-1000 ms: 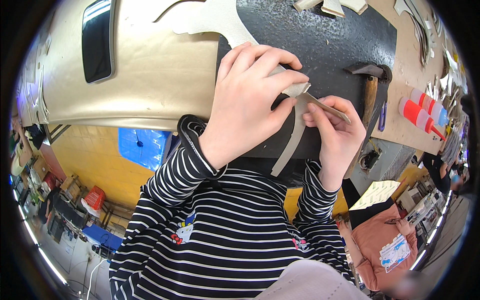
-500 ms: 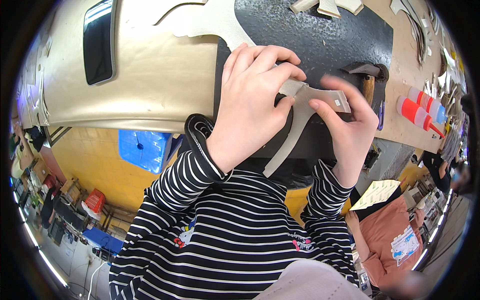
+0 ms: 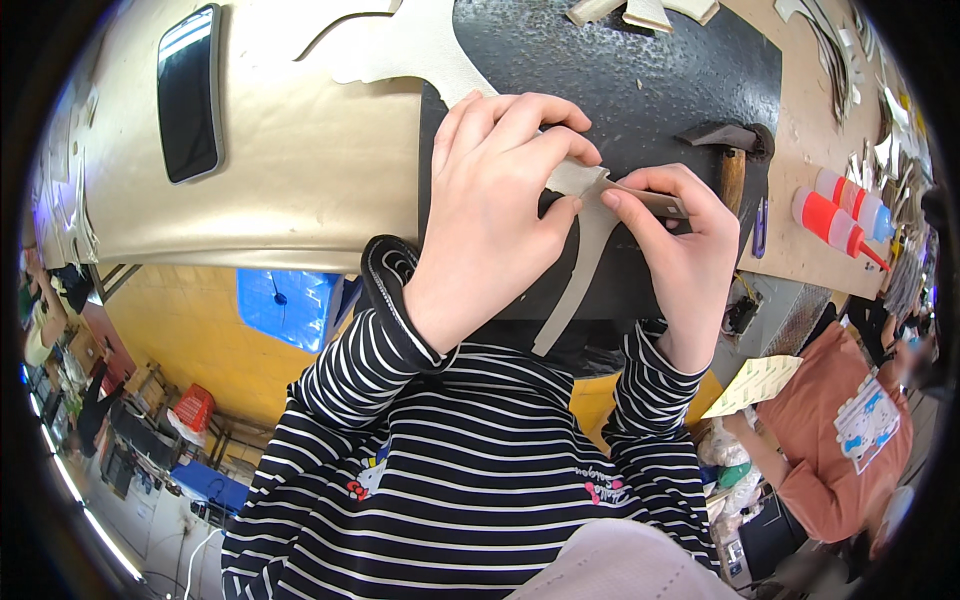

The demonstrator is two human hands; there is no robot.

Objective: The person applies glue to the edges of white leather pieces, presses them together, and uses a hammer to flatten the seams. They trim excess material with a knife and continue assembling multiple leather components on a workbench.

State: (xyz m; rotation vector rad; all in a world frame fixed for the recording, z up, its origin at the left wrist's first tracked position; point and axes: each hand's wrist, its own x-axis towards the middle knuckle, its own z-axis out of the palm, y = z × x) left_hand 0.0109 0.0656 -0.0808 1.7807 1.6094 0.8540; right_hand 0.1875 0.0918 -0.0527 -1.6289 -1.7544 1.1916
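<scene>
A pale grey-beige cut piece of leather-like material [image 3: 592,240] lies over the black work surface, with a narrow strip curving down toward me. My left hand [image 3: 500,200] presses on its upper part, fingers bent and thumb near the strip's edge; the palm hides much of what lies below. Between the thumb and fingers of my right hand [image 3: 690,235], a short arm of the same piece is pinched and turned up on edge. Beyond my left fingertips, a larger pale cut piece [image 3: 420,45] spreads over the gold sheet.
A phone [image 3: 190,95] lies on the gold sheet [image 3: 310,180] at left. To the right are a hammer [image 3: 733,175], a purple pen-like tool [image 3: 760,228] and red-and-white squeeze bottles [image 3: 828,217]. Pale scraps [image 3: 648,14] sit at the far edge. A blue stool [image 3: 290,305] and a co-worker [image 3: 830,430] are nearby.
My right fingers have closed in on the short arm and tilted it up from lying flatter. My left hand stays on the piece. The co-worker at right has shifted.
</scene>
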